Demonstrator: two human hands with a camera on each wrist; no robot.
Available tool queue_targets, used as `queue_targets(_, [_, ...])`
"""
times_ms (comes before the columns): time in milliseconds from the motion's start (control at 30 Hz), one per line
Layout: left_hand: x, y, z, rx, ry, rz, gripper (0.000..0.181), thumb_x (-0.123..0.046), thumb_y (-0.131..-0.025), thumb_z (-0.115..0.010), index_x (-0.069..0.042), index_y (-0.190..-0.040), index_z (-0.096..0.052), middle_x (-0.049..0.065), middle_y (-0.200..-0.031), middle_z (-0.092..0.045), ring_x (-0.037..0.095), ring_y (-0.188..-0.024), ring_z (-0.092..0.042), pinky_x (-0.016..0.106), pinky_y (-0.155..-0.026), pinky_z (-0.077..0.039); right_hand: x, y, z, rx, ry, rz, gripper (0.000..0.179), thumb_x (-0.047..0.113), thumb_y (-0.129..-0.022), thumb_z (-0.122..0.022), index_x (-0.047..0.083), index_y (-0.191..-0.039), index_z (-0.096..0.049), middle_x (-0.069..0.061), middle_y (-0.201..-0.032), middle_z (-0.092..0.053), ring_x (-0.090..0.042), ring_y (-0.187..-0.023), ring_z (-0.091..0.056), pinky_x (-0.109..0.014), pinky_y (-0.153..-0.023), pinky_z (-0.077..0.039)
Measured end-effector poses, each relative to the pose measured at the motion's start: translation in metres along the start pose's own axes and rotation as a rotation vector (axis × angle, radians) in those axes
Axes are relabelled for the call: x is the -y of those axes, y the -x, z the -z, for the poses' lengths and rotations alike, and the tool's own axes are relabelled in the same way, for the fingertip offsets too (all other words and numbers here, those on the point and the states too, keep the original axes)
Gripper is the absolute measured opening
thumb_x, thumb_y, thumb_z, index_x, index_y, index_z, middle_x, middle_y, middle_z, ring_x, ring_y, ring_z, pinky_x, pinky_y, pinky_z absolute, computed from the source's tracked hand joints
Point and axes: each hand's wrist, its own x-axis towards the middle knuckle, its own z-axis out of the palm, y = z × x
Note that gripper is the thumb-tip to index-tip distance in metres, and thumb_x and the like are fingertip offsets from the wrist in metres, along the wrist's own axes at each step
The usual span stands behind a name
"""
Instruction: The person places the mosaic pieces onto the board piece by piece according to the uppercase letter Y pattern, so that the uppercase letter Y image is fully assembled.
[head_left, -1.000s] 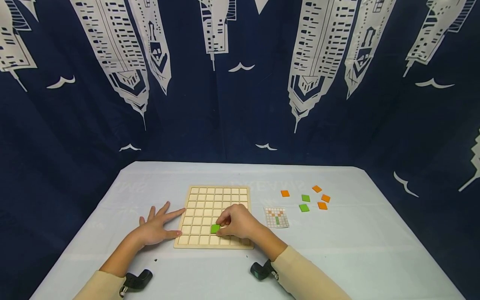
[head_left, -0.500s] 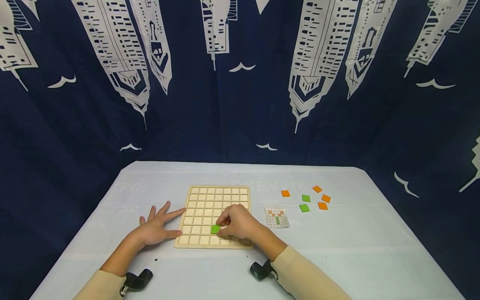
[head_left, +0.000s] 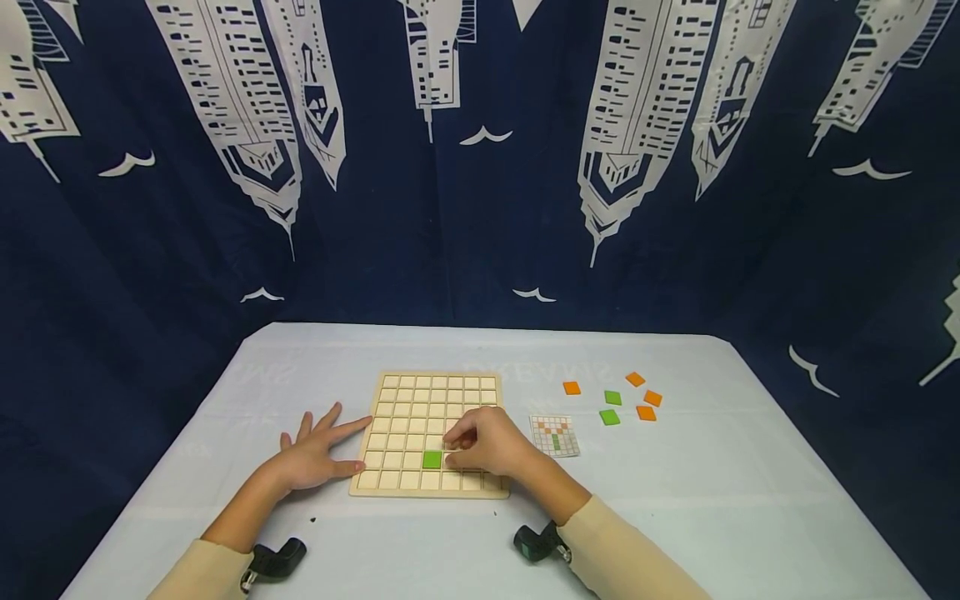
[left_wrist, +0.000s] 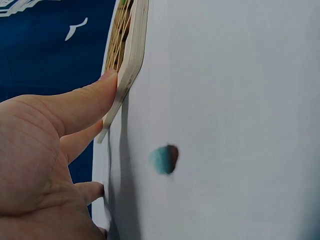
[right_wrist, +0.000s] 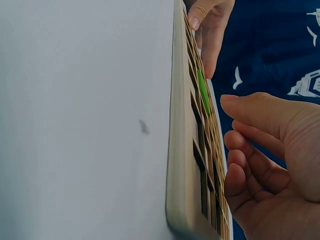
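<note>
A wooden grid board (head_left: 390,492) lies on the table, and one green square tile (head_left: 432,460) sits flat in a cell of its lower middle. My left hand (head_left: 309,461) has its fingers spread, with thumb and index finger touching the board's left edge; the left wrist view shows the thumb (left_wrist: 85,105) against that rim. Just right of the green tile hovers my right hand (head_left: 487,442), fingers loosely bent and holding nothing. In the right wrist view a gap shows between its thumb (right_wrist: 255,112) and the other fingers, and the tile (right_wrist: 203,90) is apart from them.
Right of the board lies a small pattern card (head_left: 555,437) with a printed grid. Beyond it are several loose tiles, among them an orange tile (head_left: 572,388) and a green tile (head_left: 610,417). A dark blue printed curtain (head_left: 450,225) hangs behind the white table (head_left: 675,517).
My right hand has let go of the green tile and drawn slightly to the right. The tile now lies fully uncovered in its cell. My left hand stays put.
</note>
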Motion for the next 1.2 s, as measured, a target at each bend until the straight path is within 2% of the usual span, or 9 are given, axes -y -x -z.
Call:
queue_targets(133, [0.002,-0.001,-0.001,-0.002,0.005,0.004,0.081,-0.046,-0.083,-0.081,-0.025,-0.154,-0.047,0.031,-0.168,-0.005,0.064,-0.149,0.014,0.087,-0.105,0.011,-0.004,0.005,0.004,-0.030,-0.019,-0.009,0.022,0.008,-0.075,-0.089,0.004,-0.095,-0.081,-0.005,-0.084,-0.074,-0.008,-0.074,-0.060,-0.019,-0.066,-0.051])
queue_targets(300, [0.002,-0.001,-0.002,-0.006,0.006,0.014,0.083,-0.046,-0.082,-0.082,-0.025,-0.154,-0.048,0.031,-0.168,-0.006,0.064,-0.149,0.014,0.087,-0.106,0.012,-0.010,0.012,0.011,-0.059,-0.035,-0.010,0.020,0.011,-0.078,-0.089,0.006,-0.096,-0.082,-0.002,-0.081,-0.072,-0.005,-0.071,-0.058,-0.019,-0.065,-0.051])
queue_targets(567, [0.003,-0.001,-0.003,-0.008,0.005,0.017,0.082,-0.047,-0.082,-0.081,-0.024,-0.154,-0.048,0.032,-0.168,-0.006,0.065,-0.149,0.013,0.087,-0.106,0.011,-0.017,0.024,0.022,-0.108,-0.049,0.011,0.021,0.012,-0.079,-0.088,0.005,-0.098,-0.081,-0.008,-0.088,-0.075,-0.005,-0.071,-0.057,-0.020,-0.065,-0.051])
queue_targets(867, [0.002,0.001,-0.002,-0.005,0.001,0.020,0.082,-0.047,-0.082,-0.081,-0.024,-0.154,-0.048,0.031,-0.168,-0.006,0.064,-0.149,0.014,0.087,-0.106,0.011,-0.029,0.041,0.040,-0.181,-0.074,0.037,0.020,0.015,-0.082,-0.087,0.006,-0.099,-0.081,-0.007,-0.094,-0.078,-0.013,-0.079,-0.066,-0.023,-0.071,-0.055])
queue_targets(967, [0.002,0.001,-0.002,-0.005,0.002,0.020,0.082,-0.047,-0.082,-0.081,-0.025,-0.154,-0.048,0.031,-0.168,-0.006,0.064,-0.149,0.014,0.086,-0.106,0.011,-0.032,0.047,0.046,-0.204,-0.081,0.026,0.020,0.015,-0.082,-0.087,0.006,-0.099,-0.081,-0.006,-0.095,-0.079,-0.017,-0.080,-0.067,-0.024,-0.071,-0.056])
queue_targets(1200, [0.002,-0.002,-0.003,-0.009,-0.009,0.022,0.082,-0.048,-0.082,-0.081,-0.026,-0.154,-0.048,0.031,-0.168,-0.007,0.065,-0.149,0.013,0.087,-0.106,0.010,-0.041,0.059,0.060,-0.252,-0.082,-0.021,0.020,0.014,-0.082,-0.087,0.008,-0.101,-0.081,-0.007,-0.097,-0.078,-0.012,-0.081,-0.066,-0.024,-0.072,-0.056])
